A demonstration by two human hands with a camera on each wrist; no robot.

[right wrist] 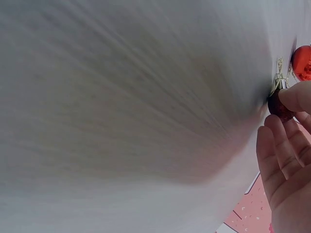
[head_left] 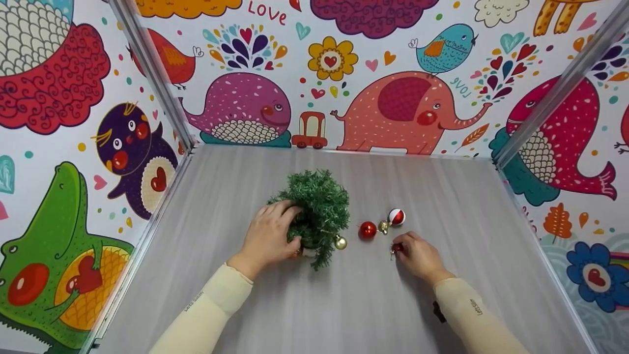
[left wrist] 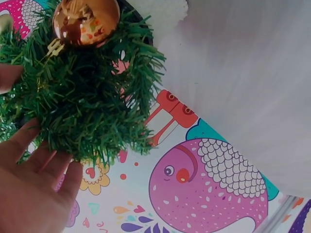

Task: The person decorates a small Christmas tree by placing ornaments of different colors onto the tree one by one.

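A small artificial Christmas tree (head_left: 322,201) with green tinsel-like branches is at the middle of the table. My left hand (head_left: 270,233) grips it from the left, fingers reaching in among the branches and thumb low down. On the tree hang a pale gold bauble (head_left: 340,242) and, in the left wrist view, a shiny copper-gold bauble (left wrist: 86,22). To the right of the tree, my right hand (head_left: 417,255) pinches a small dark red bauble (right wrist: 280,106) between thumb and fingers. Its gold hanging loop (right wrist: 279,73) points away from the palm, close to the table surface.
Beyond the right hand lie a shiny red bauble (head_left: 367,230), a small gold ornament (head_left: 383,226) and a red-and-white bauble (head_left: 397,217), close together. The grey table (head_left: 236,182) is bordered by walls with cartoon animals and metal corner posts (head_left: 157,78).
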